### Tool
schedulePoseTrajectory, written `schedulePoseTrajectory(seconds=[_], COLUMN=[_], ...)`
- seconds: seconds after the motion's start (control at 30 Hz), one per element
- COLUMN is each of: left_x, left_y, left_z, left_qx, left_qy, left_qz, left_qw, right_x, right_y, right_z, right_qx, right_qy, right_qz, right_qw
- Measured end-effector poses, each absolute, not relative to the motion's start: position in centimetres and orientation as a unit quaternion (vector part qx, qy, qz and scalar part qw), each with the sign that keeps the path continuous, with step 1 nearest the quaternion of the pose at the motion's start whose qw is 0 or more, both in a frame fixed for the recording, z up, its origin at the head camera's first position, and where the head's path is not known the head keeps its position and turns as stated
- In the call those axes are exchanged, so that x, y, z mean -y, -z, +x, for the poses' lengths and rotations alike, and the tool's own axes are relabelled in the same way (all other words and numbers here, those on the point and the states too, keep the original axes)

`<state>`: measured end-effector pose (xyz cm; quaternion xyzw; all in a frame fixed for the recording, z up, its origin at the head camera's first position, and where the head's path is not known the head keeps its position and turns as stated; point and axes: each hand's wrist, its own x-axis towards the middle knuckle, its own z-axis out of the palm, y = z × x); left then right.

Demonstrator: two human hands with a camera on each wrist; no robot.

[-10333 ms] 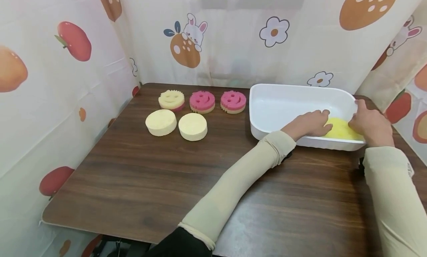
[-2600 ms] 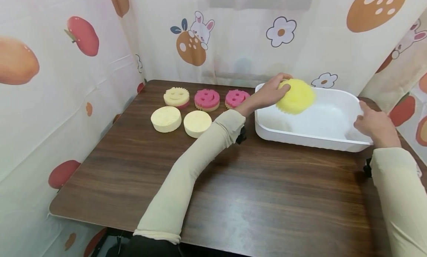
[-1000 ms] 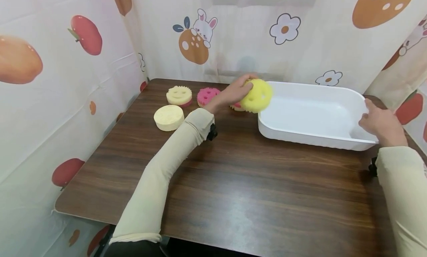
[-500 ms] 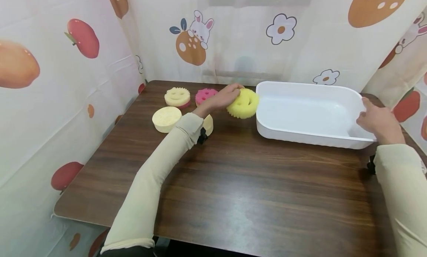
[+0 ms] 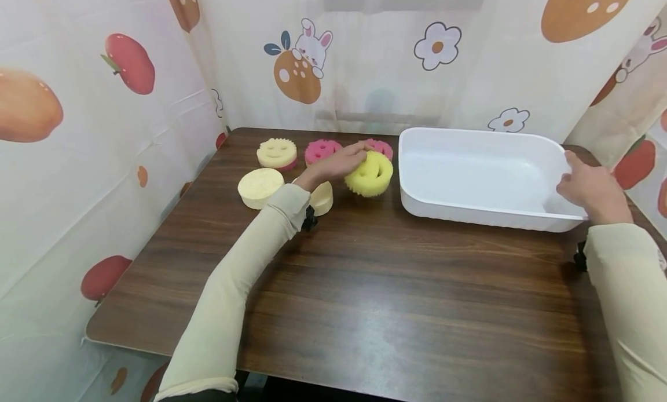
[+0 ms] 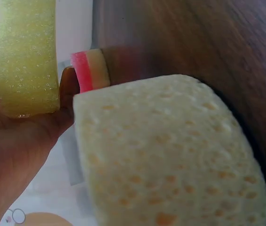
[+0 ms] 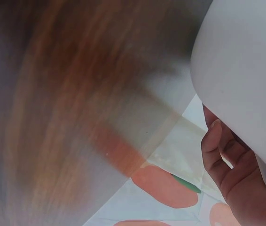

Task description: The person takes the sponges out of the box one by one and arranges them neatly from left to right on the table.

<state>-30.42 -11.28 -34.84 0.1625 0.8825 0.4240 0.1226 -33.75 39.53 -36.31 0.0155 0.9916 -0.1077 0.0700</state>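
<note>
My left hand (image 5: 339, 161) holds a round yellow smiley sponge (image 5: 369, 174), its face with eye and mouth holes turned up in the head view. In the left wrist view, the thumb and fingers lie on either side of the yellow sponge (image 6: 25, 56). A pale sponge (image 6: 170, 155) fills the foreground there, with a pink-and-cream sponge (image 6: 89, 70) behind it. At the right end of a white tray (image 5: 490, 170), my right hand (image 5: 594, 187) grips the rim. The right wrist view shows curled fingers (image 7: 212, 146) against the outside of the tray wall.
A cream-topped smiley sponge (image 5: 277, 153) and pink smiley sponges (image 5: 322, 150) (image 5: 380, 147) form a back row. Plain pale round sponges (image 5: 260, 187) (image 5: 322, 199) stand in front, one partly behind the left wrist. The brown table (image 5: 333, 298) meets a printed curtain (image 5: 375, 72) at the back.
The yellow sponge has come out of the tray in my left hand, moved left, then down in front of the right-hand pink sponge. My right hand stays at the tray's right end.
</note>
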Motion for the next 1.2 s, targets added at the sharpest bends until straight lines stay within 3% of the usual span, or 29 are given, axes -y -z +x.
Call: schedulePoseTrajectory(seconds=[0.33,1.2], left_x=[11.9,11.6], left_y=[35.1,36.4], left_z=[-30.4,-30.1], left_qx=[-0.894,-0.909], left_qy=[-0.387,-0.34], left_qz=[0.167,0.195], left_qw=[0.153,0.143], right_x=[-39.5,-39.5], right_y=[36.2,36.1], right_z=[-33.9,-34.0], right_qx=[-0.991,-0.99], right_qy=[0.11,0.111], right_qz=[0.017,0.023], right_qw=[0.075,0.083])
